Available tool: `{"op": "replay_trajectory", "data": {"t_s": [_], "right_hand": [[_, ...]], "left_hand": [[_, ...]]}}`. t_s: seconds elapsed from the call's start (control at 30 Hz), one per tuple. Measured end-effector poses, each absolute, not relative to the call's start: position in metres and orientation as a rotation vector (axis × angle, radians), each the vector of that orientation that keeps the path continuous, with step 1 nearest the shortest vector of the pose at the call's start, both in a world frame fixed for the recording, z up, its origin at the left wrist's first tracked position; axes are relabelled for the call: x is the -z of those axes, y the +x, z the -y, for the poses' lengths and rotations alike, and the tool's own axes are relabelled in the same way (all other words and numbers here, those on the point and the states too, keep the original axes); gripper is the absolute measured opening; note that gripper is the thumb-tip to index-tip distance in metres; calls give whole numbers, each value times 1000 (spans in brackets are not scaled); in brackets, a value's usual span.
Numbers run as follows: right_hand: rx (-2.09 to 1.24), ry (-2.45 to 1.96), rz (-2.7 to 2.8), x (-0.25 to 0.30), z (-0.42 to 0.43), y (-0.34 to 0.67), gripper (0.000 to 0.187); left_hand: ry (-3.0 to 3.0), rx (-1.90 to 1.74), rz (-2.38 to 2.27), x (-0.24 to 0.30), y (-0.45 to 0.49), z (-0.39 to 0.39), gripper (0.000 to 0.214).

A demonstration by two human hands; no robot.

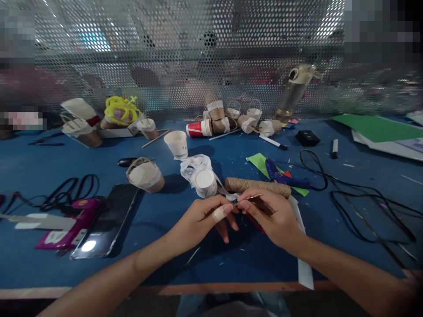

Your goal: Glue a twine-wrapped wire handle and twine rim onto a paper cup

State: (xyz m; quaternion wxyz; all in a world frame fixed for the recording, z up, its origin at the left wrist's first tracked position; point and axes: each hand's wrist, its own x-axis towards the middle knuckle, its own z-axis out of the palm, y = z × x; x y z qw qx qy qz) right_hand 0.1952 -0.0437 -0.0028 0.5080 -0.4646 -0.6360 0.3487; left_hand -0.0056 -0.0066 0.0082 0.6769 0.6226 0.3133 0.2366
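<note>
My left hand (211,213), with a bandage on its thumb, pinches something small and thin between thumb and forefinger. Against it, my right hand (276,215) is closed in a pinch as well. A thin, pale, shiny strip (254,196) shows at the right fingers; its kind is unclear. Part of a dark red object (255,223) shows below that hand. Just beyond the fingers lies a roll of brown twine (257,186). A white paper cup (204,182) stands to its left, with white lace ribbon (194,165) heaped behind it.
A blue glue gun (280,176) rests on green paper beyond the twine, its black cord looping right. On the left are a twine-wrapped cup (145,175), a phone (107,222) and a purple glue gun (74,220). Small cup baskets and a bottle (294,94) line the mesh panel.
</note>
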Motion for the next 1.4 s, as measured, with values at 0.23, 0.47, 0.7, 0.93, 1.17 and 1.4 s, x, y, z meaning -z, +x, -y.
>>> {"op": "replay_trajectory", "data": {"t_s": [0.23,0.47,0.7,0.93,1.17,1.4], "right_hand": [[-851,-1156,1556,2,43,197,7],[-978,-1136,1509,0,41,196,7],[-985,-1123,1471,4,41,196,8],[-903,-1117,1506,2,44,195,9],[-754,-1105,1610,0,45,197,9],[-854,-1089,1585,0,42,196,6]], "left_hand": [[1303,-461,-672,-9,-4,6,25],[1272,-547,-738,-7,-4,5,18],[1323,-627,-796,-7,-4,8,16],[1682,-719,-910,-8,-7,11,6],[1514,-520,-703,-11,-4,9,27],[1342,-548,-693,-7,-3,10,22]]}}
